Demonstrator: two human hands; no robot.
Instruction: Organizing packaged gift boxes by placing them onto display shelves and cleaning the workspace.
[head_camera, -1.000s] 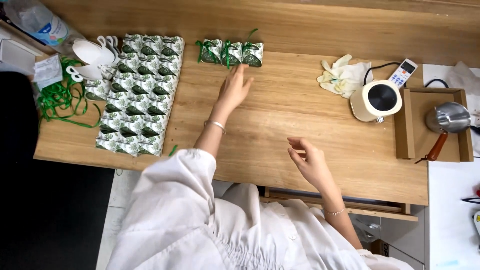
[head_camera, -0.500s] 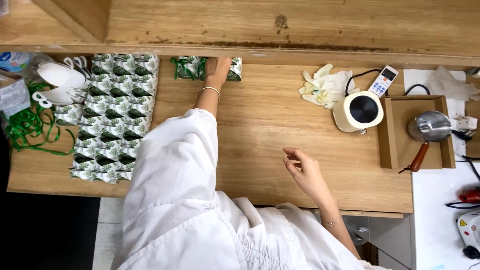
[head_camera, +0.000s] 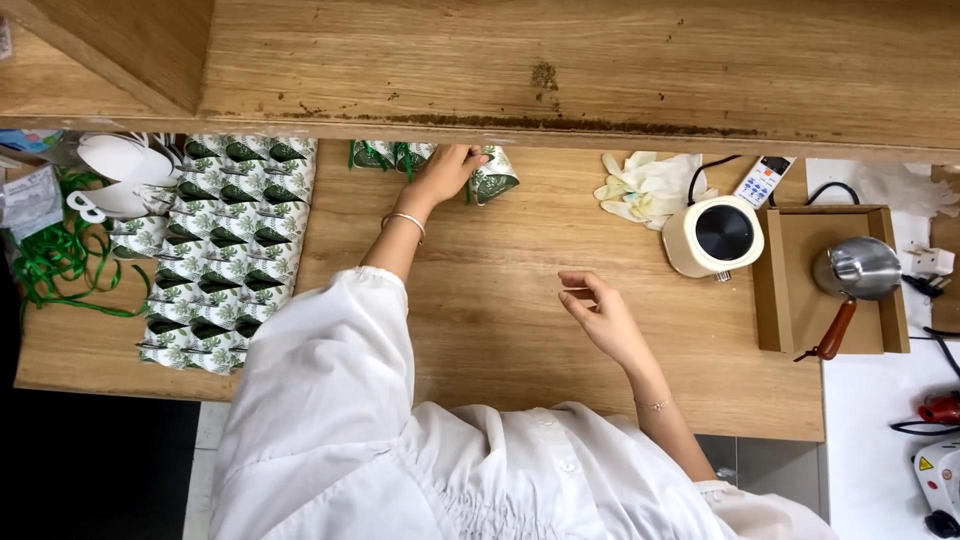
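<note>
My left hand (head_camera: 447, 172) reaches to the far edge of the wooden table (head_camera: 500, 310) and grips a small folded box with a green leaf print (head_camera: 493, 181), tilting it off the surface. Two more such boxes (head_camera: 385, 155) stand just left of that hand, partly under the shelf (head_camera: 560, 65). My right hand (head_camera: 597, 312) hovers over the table's middle with fingers loosely curled and nothing in it. A stack of flat leaf-print box sheets (head_camera: 215, 250) lies at the left.
Green ribbon (head_camera: 55, 260) and white cut shapes (head_camera: 115, 170) lie at the far left. Pale gloves (head_camera: 645, 185), a cream round appliance (head_camera: 712, 236), a remote (head_camera: 764, 181) and a cardboard tray (head_camera: 790, 290) holding a metal pot (head_camera: 855, 268) sit to the right.
My left hand reached to the row of boxes at the back and took hold of the rightmost one. The view shifted forward under the shelf. My right hand stayed over the table.
</note>
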